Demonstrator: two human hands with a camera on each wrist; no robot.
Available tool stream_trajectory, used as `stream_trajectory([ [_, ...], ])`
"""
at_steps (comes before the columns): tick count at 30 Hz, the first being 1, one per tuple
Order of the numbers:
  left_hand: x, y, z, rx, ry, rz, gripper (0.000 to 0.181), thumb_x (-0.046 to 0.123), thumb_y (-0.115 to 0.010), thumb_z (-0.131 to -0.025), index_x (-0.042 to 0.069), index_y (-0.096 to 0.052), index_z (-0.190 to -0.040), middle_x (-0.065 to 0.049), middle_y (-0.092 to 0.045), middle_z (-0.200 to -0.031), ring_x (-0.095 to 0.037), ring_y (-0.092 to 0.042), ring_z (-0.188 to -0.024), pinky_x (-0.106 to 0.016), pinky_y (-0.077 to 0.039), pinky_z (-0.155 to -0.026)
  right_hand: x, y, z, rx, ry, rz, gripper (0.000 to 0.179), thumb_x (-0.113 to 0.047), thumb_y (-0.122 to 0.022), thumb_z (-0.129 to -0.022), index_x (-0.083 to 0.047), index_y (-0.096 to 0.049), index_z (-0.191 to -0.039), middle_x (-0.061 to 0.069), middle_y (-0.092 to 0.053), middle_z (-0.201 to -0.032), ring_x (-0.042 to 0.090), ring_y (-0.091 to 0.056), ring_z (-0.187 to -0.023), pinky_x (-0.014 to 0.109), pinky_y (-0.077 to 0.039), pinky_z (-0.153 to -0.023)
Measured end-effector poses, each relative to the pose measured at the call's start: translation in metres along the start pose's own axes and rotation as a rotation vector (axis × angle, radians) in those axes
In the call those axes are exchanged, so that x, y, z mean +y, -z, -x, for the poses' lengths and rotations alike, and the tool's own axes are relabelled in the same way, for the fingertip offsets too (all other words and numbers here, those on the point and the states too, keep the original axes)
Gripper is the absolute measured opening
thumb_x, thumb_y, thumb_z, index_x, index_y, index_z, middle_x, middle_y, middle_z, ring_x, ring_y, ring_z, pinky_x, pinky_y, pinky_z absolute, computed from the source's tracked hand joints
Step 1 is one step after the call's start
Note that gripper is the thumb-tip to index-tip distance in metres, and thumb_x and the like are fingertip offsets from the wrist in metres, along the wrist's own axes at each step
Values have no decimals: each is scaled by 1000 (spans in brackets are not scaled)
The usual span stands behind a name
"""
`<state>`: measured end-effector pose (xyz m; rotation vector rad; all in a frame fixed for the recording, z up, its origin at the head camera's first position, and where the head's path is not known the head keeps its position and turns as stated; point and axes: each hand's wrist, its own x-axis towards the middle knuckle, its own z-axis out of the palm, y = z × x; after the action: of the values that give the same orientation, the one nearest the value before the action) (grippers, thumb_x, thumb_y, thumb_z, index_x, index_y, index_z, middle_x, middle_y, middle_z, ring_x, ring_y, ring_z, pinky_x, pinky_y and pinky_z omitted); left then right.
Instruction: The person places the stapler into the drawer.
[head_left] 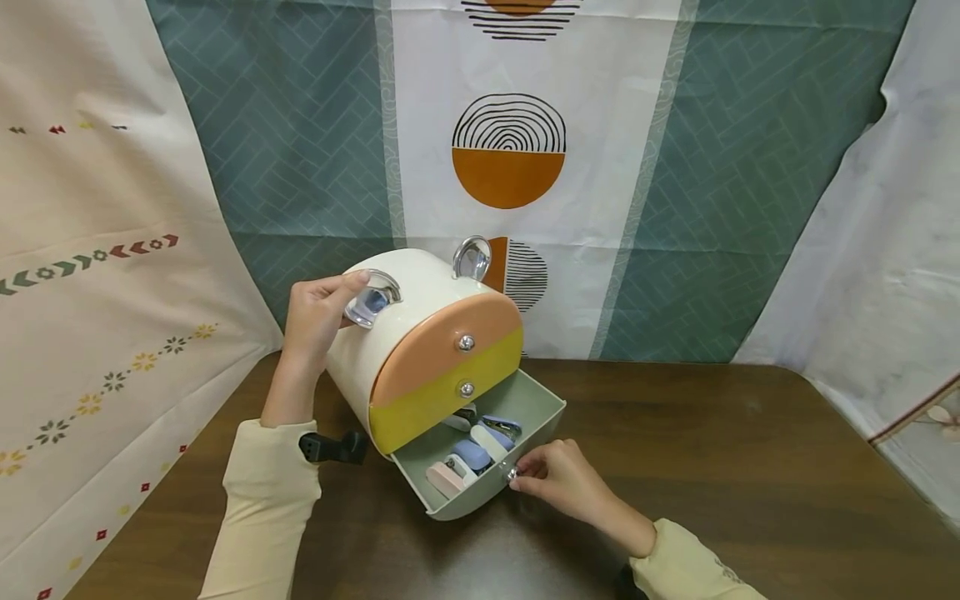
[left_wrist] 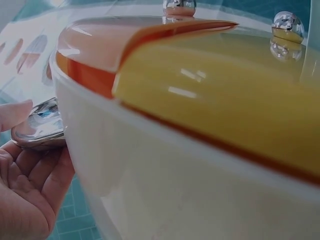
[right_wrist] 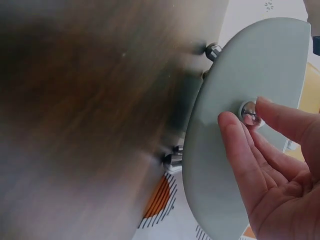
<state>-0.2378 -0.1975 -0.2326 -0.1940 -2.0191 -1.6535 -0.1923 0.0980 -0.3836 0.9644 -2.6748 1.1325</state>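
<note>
A rounded white drawer box [head_left: 420, 279] stands tilted on its little feet, with two shiny silver ears on top. My left hand [head_left: 315, 321] pinches the left silver ear [head_left: 367, 307] between thumb and fingers, also seen in the left wrist view. The green bottom drawer [head_left: 540, 408] is pulled out. At its front, my right hand [head_left: 562, 479] has thumb and fingertips around the silver knob [right_wrist: 249, 114]. Inside lie several small pink, white and blue staplers [head_left: 472, 454]. The orange drawer [head_left: 435, 346] and the yellow drawer [head_left: 427, 404] are closed.
A dark wooden table [head_left: 712, 467] lies under the box and extends to the right. Patterned cloth [head_left: 300, 125] hangs behind, and a pale printed cloth [head_left: 112, 292] borders the left side. A black wrist camera [head_left: 330, 447] sits close beside the box.
</note>
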Motion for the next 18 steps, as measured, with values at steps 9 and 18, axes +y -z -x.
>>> stream_trajectory([
  [9, 0, -2, 1, -15, -1, 26, 34, 22, -62, -86, -10, -66, -75, 11, -58, -62, -7, -54, -64, -23, -52, -59, 1, -10, -24, 34, -2, 11, 6, -7, -72, -74, -2, -69, -73, 1, -65, -64, -2, -53, -53, 16, -43, -49],
  [18, 2, 1, 1, 0, -13, 25, 34, 21, -62, -86, -11, -66, -73, 11, -58, -62, -8, -53, -65, -23, -52, -59, 1, -21, -47, 53, 42, 16, 7, -7, -71, -75, -3, -68, -70, -1, -63, -61, -4, -44, -51, 16, -40, -47],
])
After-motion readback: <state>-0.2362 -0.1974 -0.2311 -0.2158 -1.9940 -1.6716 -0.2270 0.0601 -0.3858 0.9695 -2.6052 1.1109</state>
